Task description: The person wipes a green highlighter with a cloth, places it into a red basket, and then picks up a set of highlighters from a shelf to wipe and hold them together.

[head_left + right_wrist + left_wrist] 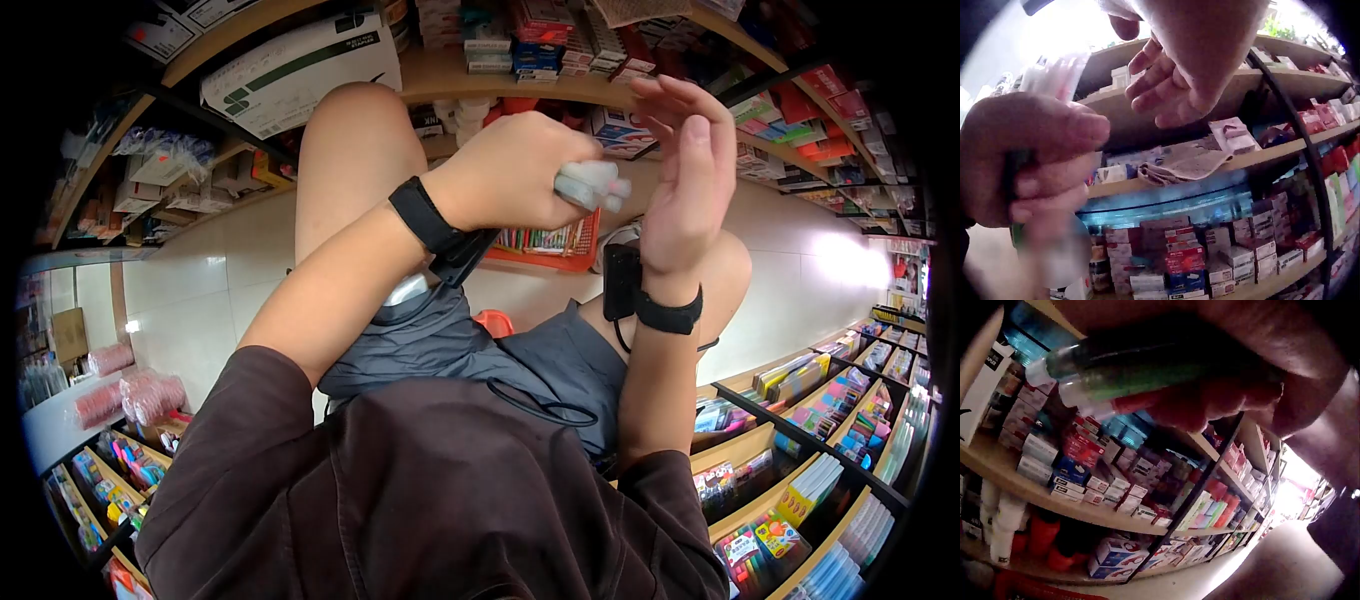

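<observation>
My left hand (520, 170) grips a bundle of several pens (590, 185), their pale, clear ends poking out past the thumb side. In the left wrist view these pens (1116, 378) show clear tips and dark, green and red bodies, partly hidden by the fingers. To the right of the bundle, my right hand (690, 180) is raised with nothing in it, fingers loosely extended and apart from the pens. The right wrist view has this right hand (1179, 75) above and the gripping left hand (1041, 150) lower left. Below, between the knees, a red basket (560, 264) holds many pens.
Shelves ahead carry a white carton (310, 80) and stacked small boxes (490, 55). A folded brown cloth (1185, 161) lies on one shelf. Stationery racks (780, 540) stand at lower right, and wrapped pink rolls (150, 395) at left. Pale tiled floor (200, 310) runs between.
</observation>
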The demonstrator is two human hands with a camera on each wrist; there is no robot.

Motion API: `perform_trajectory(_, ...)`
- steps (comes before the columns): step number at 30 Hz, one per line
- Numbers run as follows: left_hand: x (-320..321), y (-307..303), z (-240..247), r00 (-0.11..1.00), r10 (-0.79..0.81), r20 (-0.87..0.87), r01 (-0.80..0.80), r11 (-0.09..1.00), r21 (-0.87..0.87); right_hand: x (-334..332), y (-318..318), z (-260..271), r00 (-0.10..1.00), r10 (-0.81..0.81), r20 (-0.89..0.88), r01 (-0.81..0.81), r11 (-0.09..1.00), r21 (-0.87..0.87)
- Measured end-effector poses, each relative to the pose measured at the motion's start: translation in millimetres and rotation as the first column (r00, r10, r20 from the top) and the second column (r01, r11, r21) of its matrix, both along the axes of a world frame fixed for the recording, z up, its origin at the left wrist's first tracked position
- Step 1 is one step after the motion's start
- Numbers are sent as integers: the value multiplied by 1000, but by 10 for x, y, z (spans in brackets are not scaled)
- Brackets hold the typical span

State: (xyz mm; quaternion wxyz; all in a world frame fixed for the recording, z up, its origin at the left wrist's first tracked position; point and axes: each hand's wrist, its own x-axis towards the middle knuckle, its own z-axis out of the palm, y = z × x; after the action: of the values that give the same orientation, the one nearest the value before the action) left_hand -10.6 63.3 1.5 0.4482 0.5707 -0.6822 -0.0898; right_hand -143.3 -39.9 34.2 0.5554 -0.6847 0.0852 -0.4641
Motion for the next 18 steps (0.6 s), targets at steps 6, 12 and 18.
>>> perform_trajectory(6, -51, 20, -16, 992, -40, 118, 22, 988, 152, 55, 125, -154, 958, 223, -179, -222, 975, 26)
perform_trajectory(12, -94, -18, -187, 997, -50, 61, 47, 998, 42, 71, 147, -185, 888, 262, -378, -270, 962, 33)
perform_trajectory(18, -115, -29, -197, 998, -19, 53, 17, 999, 34, 94, 105, -228, 892, 286, -351, -290, 956, 43)
